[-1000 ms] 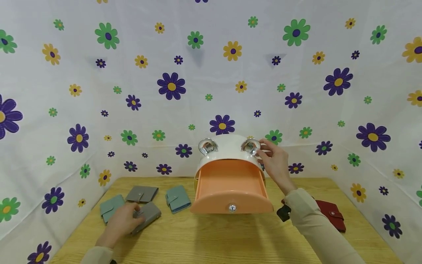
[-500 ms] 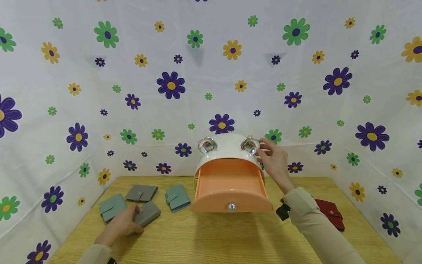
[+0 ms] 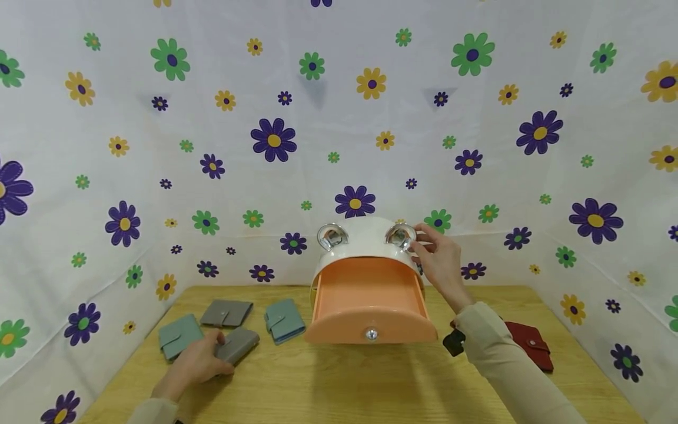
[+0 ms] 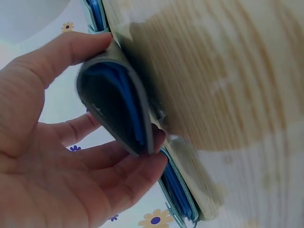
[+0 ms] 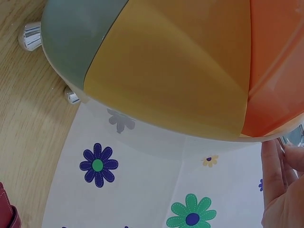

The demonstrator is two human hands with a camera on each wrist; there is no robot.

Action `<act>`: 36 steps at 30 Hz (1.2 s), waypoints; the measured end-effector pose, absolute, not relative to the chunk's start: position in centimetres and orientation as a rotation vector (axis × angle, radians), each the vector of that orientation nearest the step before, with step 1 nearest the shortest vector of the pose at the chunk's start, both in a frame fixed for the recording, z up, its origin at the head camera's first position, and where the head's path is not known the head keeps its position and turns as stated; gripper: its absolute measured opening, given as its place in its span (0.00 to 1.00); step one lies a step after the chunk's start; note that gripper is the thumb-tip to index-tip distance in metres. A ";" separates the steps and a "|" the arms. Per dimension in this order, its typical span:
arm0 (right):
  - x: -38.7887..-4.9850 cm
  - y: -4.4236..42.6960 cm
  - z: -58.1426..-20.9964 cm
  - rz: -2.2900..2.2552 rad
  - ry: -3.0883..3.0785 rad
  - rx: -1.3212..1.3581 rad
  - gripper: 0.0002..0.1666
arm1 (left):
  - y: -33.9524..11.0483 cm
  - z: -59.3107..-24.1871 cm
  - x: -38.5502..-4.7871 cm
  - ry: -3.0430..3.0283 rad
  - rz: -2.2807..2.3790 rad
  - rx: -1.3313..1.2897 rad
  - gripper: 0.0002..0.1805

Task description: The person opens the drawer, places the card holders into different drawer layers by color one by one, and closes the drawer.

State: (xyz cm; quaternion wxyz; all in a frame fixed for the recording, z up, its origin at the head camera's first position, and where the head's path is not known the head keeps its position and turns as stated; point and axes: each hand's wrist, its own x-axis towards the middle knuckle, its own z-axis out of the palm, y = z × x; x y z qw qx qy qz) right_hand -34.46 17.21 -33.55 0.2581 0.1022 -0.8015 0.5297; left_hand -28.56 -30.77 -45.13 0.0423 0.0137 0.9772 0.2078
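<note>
In my head view, the cabinet's (image 3: 365,240) orange drawer (image 3: 341,330) stands pulled out toward me, its floor showing. My right hand (image 3: 442,262) pinches the cabinet's chrome eye (image 3: 401,234). On the table (image 3: 296,383), at left, my left hand (image 3: 197,362) grips a gray wallet (image 3: 238,345), long axis running from near left to far right. In the left wrist view, its gaping edge faces me, blue lining (image 4: 131,107) inside. In the right wrist view, I see the cabinet's yellow panel (image 5: 171,66).

Head view evenly lit; soft shadow across table (image 3: 286,391); left wrist hazy.
</note>
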 end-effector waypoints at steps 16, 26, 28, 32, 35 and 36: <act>-34.4 17.2 -33.4 1.442 -2.182 0.269 0.17 | -29.5 -43.3 -28.1 3.129 0.700 0.039 0.25; -34.4 17.1 -33.1 1.432 -2.173 0.275 0.17 | -28.1 -42.2 -27.4 3.302 0.850 0.109 0.24; -34.5 17.1 -33.1 1.428 -2.175 0.275 0.17 | -27.7 -41.8 -27.2 3.352 0.878 0.137 0.24; -34.5 17.2 -33.4 1.425 -2.175 0.270 0.16 | -26.8 -41.3 -26.8 3.440 0.929 0.199 0.24; -34.4 17.2 -33.5 1.427 -2.168 0.275 0.16 | -26.2 -41.0 -26.5 3.499 0.970 0.246 0.24; -34.4 17.2 -33.6 1.428 -2.168 0.274 0.16 | -26.0 -41.0 -26.4 3.520 0.988 0.269 0.24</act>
